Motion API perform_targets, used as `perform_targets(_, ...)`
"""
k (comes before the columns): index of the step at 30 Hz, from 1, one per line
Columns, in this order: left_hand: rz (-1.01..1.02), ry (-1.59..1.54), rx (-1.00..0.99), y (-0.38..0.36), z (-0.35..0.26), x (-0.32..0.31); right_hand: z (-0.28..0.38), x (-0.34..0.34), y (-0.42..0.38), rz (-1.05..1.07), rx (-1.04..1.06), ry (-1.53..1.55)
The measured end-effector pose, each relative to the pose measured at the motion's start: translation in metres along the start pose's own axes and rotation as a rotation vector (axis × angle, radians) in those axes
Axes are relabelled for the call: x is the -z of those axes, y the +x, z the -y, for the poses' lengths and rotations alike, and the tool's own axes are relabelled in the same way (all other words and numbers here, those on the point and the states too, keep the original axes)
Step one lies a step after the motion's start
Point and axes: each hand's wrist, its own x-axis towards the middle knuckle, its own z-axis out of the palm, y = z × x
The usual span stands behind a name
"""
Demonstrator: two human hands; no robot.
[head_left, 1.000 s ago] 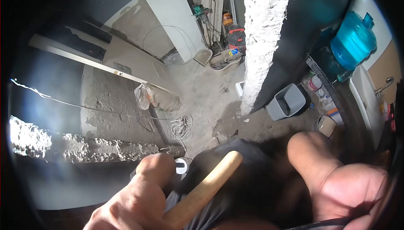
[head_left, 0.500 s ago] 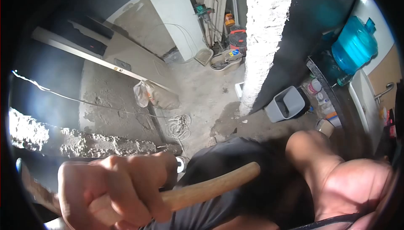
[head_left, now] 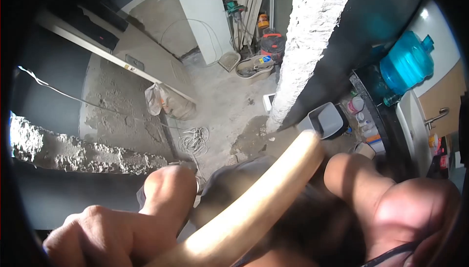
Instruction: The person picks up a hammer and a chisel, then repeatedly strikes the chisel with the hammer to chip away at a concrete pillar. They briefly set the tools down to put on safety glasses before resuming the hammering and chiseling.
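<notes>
A pale wooden handle [head_left: 249, 206] crosses the lower middle in front of my dark clothing, its rounded end up and to the right. The lower end runs out of the frame beside my left hand [head_left: 93, 235]. That hand is bent at the bottom left with its knuckles up; its fingers look curled round the handle, though the grip is mostly hidden. At the lower right, my right arm is bent, with the right hand [head_left: 415, 211] close to the camera beside a thin black strap. Its fingers are not visible.
A rough white column [head_left: 312, 37] stands ahead. Around it are a grey bin [head_left: 326, 120], a basin [head_left: 255, 66], a red and black vacuum [head_left: 272, 44] and coiled cable [head_left: 193, 141]. A plastic sack [head_left: 178, 105] lies left; a blue water jug [head_left: 406, 63] and sink [head_left: 413, 120] stand right.
My left hand has moved left and down, and its bent arm now shows. The handle appears larger and steeper, its end further up and right. The view has shifted slightly.
</notes>
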Motion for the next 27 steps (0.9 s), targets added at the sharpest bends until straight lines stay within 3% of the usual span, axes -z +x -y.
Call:
perform_targets(2, 0.083, 0.069, -0.201, 0.008, 0.025, -0.001, 0.006, -0.003, -0.003, 0.004, 0.011, 0.003)
perform_targets(4, 0.38, 0.025, 0.053, 0.017, -0.004, 0.025, 0.012, -0.006, -0.004, 0.005, 0.014, -0.008)
perform_targets(5, 0.383, 0.013, 0.075, 0.022, 0.008, 0.023, 0.013, -0.008, -0.005, 0.006, 0.009, -0.016)
perform_targets(7, 0.469, -0.475, -0.401, 0.032, 0.046, 0.016, 0.014, -0.011, -0.005, 0.018, -0.007, -0.047)
perform_targets(9, 0.445, -0.445, -0.415, 0.03, 0.048, 0.015, 0.01, -0.011, -0.005, 0.016, -0.013, -0.05)
perform_targets(12, 0.4, -0.387, -0.601, 0.033, 0.056, 0.01, 0.009, -0.01, -0.007, -0.019, -0.007, -0.035)
perform_targets(18, 0.265, -0.266, 0.044, 0.002, 0.027, 0.035, 0.006, -0.012, -0.017, -0.076, -0.007, -0.028)
perform_targets(19, 0.541, -0.302, -0.199, 0.03, 0.064, 0.038, -0.004, -0.007, -0.027, -0.097, 0.126, -0.018)
perform_targets(20, 0.243, 0.076, 0.041, 0.018, 0.029, 0.007, 0.004, 0.003, -0.031, -0.054, 0.088, -0.063)
perform_targets(23, 0.38, -0.068, -0.035, 0.032, 0.034, 0.018, 0.005, -0.001, -0.025, -0.05, 0.039, -0.042)
perform_targets(27, 0.358, -0.081, -0.053, 0.036, 0.029, 0.017, -0.002, -0.003, -0.017, -0.047, 0.022, -0.058)
